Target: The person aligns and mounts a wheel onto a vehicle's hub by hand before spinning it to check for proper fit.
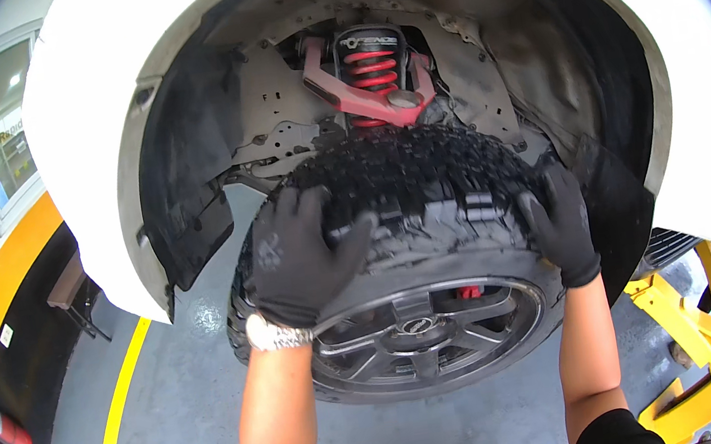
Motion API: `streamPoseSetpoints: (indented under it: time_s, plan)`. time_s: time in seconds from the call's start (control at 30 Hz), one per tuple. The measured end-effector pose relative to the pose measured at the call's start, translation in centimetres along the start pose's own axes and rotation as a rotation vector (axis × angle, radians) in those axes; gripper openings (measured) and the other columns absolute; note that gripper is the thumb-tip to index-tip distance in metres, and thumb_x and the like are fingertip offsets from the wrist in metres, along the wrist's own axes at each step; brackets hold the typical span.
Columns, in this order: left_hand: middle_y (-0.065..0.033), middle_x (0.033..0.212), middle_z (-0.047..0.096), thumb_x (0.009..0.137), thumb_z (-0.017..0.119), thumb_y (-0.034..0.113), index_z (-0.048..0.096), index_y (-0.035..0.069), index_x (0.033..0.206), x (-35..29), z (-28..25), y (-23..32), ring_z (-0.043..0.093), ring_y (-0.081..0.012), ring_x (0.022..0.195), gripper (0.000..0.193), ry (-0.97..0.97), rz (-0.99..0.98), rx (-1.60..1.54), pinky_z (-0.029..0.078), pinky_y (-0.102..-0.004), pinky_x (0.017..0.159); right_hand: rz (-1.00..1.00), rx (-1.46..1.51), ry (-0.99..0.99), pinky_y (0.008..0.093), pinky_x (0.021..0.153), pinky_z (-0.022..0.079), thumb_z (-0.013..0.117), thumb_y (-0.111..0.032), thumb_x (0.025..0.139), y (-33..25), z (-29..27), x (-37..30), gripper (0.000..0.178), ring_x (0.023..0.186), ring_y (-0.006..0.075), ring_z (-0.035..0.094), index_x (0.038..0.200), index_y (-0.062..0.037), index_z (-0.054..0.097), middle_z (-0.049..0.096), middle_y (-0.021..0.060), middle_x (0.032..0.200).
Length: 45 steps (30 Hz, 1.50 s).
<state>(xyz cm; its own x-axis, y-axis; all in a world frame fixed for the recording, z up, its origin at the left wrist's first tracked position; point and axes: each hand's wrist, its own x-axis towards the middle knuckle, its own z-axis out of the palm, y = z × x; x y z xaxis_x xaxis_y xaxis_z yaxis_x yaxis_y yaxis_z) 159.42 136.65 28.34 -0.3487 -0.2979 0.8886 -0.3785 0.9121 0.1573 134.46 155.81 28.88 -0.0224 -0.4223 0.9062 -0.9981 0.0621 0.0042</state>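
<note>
A wheel with a chunky black off-road tyre and a dark spoked rim sits in the wheel arch of a white vehicle. My left hand, in a dark grey work glove, lies on the tyre's upper left shoulder, thumb spread away from the fingers. On the upper right shoulder rests my right hand, gloved alike, its fingers stretched over the tread. Behind the tyre are a red coil spring and a red suspension control arm. A red part shows between the spokes.
The white fender curves around the wheel, with a black arch liner inside. Yellow lift parts stand at the lower right. A bench and a red cylinder are at the left, beyond a yellow floor line.
</note>
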Motion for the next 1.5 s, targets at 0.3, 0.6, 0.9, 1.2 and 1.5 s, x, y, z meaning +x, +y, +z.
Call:
streamPoseSetpoints:
  time_s: [0.3, 0.6, 0.9, 1.2, 1.5]
  plan:
    - [-0.0136, 0.089, 0.052, 0.063, 0.072, 0.040, 0.058, 0.006, 0.100, 2.2, -0.2, -0.8, 0.051, -0.0361, 0.082, 0.052, -0.198, -0.182, -0.044, 0.042, -0.0464, 0.072, 0.362, 0.130, -0.195, 0.0413, 0.070, 0.036, 0.059, -0.010, 0.076, 1.4, 0.7, 3.5, 0.011, 0.077, 0.0346, 0.047, 0.078, -0.0025, 0.052, 0.050, 0.0146, 0.077]
    - [-0.0132, 0.089, 0.049, 0.060, 0.071, 0.050, 0.059, 0.008, 0.100, 3.9, -0.7, -3.1, 0.049, -0.0331, 0.081, 0.060, -0.323, 0.000, -0.053, 0.042, -0.0456, 0.071, 0.331, 0.115, -0.288, 0.0397, 0.078, 0.037, 0.051, -0.003, 0.084, 1.9, 0.7, 3.2, 0.005, 0.080, 0.0309, 0.047, 0.084, 0.0005, 0.053, 0.052, 0.0141, 0.084]
    - [-0.0134, 0.086, 0.049, 0.063, 0.069, 0.046, 0.059, 0.008, 0.103, 1.7, 0.5, -4.4, 0.049, -0.0320, 0.077, 0.056, -0.253, -0.049, -0.101, 0.042, -0.0430, 0.068, 0.214, -0.041, -0.295, 0.0362, 0.073, 0.039, 0.050, -0.006, 0.086, 2.5, 0.8, 2.3, 0.008, 0.079, 0.0322, 0.049, 0.088, 0.0013, 0.054, 0.052, 0.0165, 0.085]
    - [-0.0134, 0.089, 0.052, 0.063, 0.071, 0.039, 0.061, 0.009, 0.101, 2.1, 0.5, -4.3, 0.052, -0.0313, 0.077, 0.050, -0.218, -0.053, -0.144, 0.043, -0.0422, 0.068, -0.259, -0.276, -0.110, 0.0406, 0.068, 0.040, 0.050, -0.003, 0.085, 2.9, 1.2, 2.9, 0.011, 0.075, 0.0347, 0.050, 0.092, 0.0038, 0.055, 0.054, 0.0177, 0.085]
    - [-0.0120, 0.089, 0.053, 0.062, 0.072, 0.038, 0.061, 0.009, 0.103, 1.8, 0.6, -4.4, 0.052, -0.0311, 0.079, 0.051, -0.206, -0.037, -0.153, 0.043, -0.0426, 0.069, -0.171, -0.274, -0.142, 0.0446, 0.070, 0.041, 0.050, -0.004, 0.084, 2.5, 0.8, 2.5, 0.015, 0.081, 0.0388, 0.051, 0.096, 0.0033, 0.056, 0.055, 0.0198, 0.087]
